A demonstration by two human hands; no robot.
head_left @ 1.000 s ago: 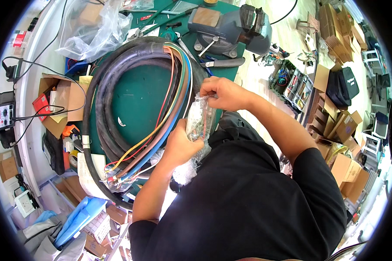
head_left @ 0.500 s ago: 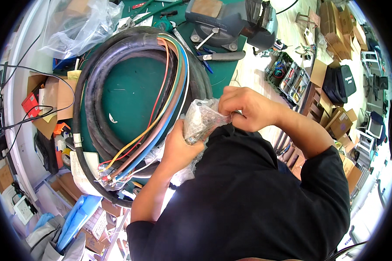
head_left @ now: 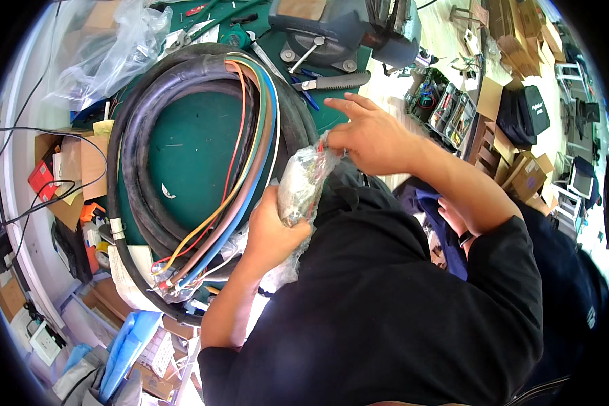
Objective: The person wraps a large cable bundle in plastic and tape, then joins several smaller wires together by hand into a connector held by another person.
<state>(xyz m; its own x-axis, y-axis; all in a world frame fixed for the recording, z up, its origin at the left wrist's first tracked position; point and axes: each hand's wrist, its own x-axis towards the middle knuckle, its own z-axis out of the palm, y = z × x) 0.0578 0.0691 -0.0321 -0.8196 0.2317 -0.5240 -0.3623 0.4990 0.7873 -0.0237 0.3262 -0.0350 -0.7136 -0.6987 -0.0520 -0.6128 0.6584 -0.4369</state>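
Note:
My left hand (head_left: 275,231) is wrapped round a crumpled clear plastic bag (head_left: 300,183), held tilted in front of my body. What lies inside is hard to make out, though something reddish shows at its upper end. My right hand (head_left: 375,139) is at that end, its thumb side against the plastic and two fingers stretched out past it. Left of the bag, a thick black cable (head_left: 139,159) lies coiled on a green bench mat (head_left: 199,145). From its cut end, several coloured wires (head_left: 255,179) run down beside my left hand.
A bench vise (head_left: 318,34) stands at the back, near a saw-like blade (head_left: 342,81). Another plastic bag (head_left: 115,57) lies back left. Cardboard boxes (head_left: 91,166) line the left side. At right, another person's hand (head_left: 452,215) shows beside my elbow; a tool tray (head_left: 453,118) lies beyond.
My right hand's fingers have spread from a closed grip on the bag's end. The left hand keeps its hold. A person in dark clothes has come into view at the right.

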